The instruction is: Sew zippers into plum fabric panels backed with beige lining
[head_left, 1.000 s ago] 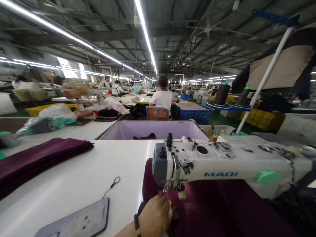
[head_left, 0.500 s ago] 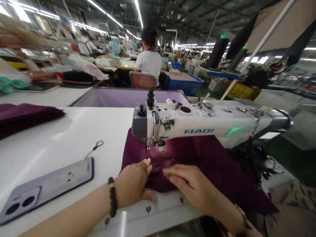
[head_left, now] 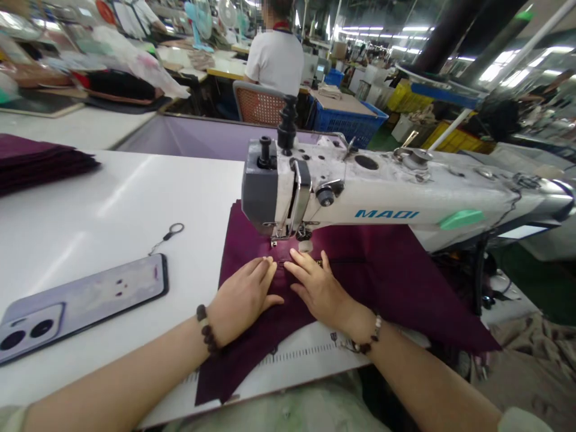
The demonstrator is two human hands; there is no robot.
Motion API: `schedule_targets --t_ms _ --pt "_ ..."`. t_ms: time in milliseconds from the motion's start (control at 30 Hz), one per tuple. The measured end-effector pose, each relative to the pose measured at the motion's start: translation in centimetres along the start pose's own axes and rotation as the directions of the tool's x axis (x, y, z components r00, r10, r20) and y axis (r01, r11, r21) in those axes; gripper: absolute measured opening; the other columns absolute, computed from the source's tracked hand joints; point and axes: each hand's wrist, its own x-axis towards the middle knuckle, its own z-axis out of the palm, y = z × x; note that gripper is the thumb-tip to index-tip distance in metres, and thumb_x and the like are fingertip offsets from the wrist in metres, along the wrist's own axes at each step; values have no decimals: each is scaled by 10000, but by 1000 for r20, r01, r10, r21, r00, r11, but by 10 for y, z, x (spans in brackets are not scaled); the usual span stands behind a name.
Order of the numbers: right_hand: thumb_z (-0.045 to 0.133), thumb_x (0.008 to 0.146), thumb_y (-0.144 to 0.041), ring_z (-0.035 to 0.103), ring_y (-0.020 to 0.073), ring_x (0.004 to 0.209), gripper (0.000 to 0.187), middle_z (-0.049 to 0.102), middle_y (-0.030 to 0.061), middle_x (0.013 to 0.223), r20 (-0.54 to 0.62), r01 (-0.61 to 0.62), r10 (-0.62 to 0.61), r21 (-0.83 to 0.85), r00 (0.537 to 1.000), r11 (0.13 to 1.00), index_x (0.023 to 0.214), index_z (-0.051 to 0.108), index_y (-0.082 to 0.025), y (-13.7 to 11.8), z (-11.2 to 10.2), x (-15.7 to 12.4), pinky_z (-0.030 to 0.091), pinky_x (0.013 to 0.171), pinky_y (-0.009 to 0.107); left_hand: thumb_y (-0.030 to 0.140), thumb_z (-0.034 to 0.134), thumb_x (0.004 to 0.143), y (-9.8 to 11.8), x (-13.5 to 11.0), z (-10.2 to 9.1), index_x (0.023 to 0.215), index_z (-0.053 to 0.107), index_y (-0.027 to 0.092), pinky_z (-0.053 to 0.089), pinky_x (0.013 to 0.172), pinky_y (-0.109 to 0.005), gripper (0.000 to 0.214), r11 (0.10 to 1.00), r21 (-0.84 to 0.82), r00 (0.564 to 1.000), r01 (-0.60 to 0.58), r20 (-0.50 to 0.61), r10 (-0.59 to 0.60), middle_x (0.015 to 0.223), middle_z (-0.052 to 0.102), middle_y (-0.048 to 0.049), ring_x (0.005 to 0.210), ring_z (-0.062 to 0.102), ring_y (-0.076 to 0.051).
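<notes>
Dark purple fabric (head_left: 387,288) lies under the head of a white sewing machine (head_left: 337,204) and spreads towards the table's front edge. My left hand (head_left: 247,294) rests on the cloth left of centre, fingers stretched towards the presser foot (head_left: 274,242). Flat on the same fabric, my right hand (head_left: 319,288) has its fingers spread just in front of the needle area. A dark slit or zipper line (head_left: 346,260) runs across the fabric by the right fingertips, with a small brass-coloured bit there. Both hands press from above and grasp nothing visible.
A phone (head_left: 90,300) with a ring strap (head_left: 175,229) lies on the white table at left. Behind it is a stack of purple fabric (head_left: 40,162). A ruler strip (head_left: 301,353) runs along the front edge. A person in white (head_left: 276,60) sits ahead, near a blue crate (head_left: 344,120).
My right hand has moved forward and left and now lies flat beside the left. The fabric's front left part now hangs towards the table edge. The view has tilted downward.
</notes>
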Motion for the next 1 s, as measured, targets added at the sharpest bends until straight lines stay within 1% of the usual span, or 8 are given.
schedule_targets --t_ms 167,300,467,533,633,800,900,1000 --pt "400 875 -178 255 211 1303 383 317 81 1400 14 30 -31 18 999 999 1256 416 -216 6 0 5 131 1024 600 540 457 818 -4 0 10 1232 442 64 339 1011 -428 631 1000 -6 1000 15 -1 -15 1244 478 -190 1187 415 -296" --pt "402 880 -196 242 211 1309 382 321 80 1399 17 27 -28 28 999 999 1261 408 -214 7 -2 5 122 1028 598 537 506 793 -6 2 12 1239 434 82 298 1039 -427 641 999 35 999 14 41 -16 1280 453 -182 1229 378 -295" --pt "415 876 -204 278 240 1290 380 360 76 1377 -23 -24 23 -22 999 999 1255 424 -212 -6 0 2 54 1014 638 511 601 733 -6 2 7 1227 448 58 310 1035 -424 687 999 29 998 14 62 -16 1261 476 -189 1206 407 -305" --pt "418 857 -167 269 246 1295 415 355 89 1379 -31 -53 52 -29 998 998 1271 414 -196 -11 2 0 84 1020 629 496 635 705 -6 1 6 1232 444 45 327 1025 -444 719 1000 9 998 13 59 -14 1256 480 -207 1203 412 -315" --pt "414 815 -110 251 241 1306 485 313 94 1401 3 -36 36 -8 999 999 1293 393 -191 -11 5 2 137 1025 611 491 656 680 -5 1 7 1246 436 57 366 995 -464 747 1000 24 998 6 59 -7 1271 465 -219 1213 403 -321" --pt "399 806 -102 286 265 1286 497 360 100 1370 28 21 -20 -4 999 1000 1295 403 -193 0 5 18 172 1006 625 500 657 671 -11 10 12 1276 402 43 328 1022 -468 800 993 -11 987 117 113 -115 1305 418 -231 1239 363 -319" --pt "430 785 -105 373 297 1230 507 417 116 1326 -14 71 -72 -68 997 995 1285 421 -188 13 13 29 245 970 633 529 651 668 -19 18 14 1313 364 94 285 1049 -451 828 982 -96 981 161 126 -149 1339 394 -193 1268 324 -294" --pt "468 771 -136 470 278 1157 538 458 100 1294 -106 180 -203 -193 973 965 1300 400 -199 34 33 39 362 943 560 556 664 643 -26 24 12 1335 330 120 243 1069 -445 884 971 -162 980 178 121 -159 1360 378 -167 1282 299 -289"
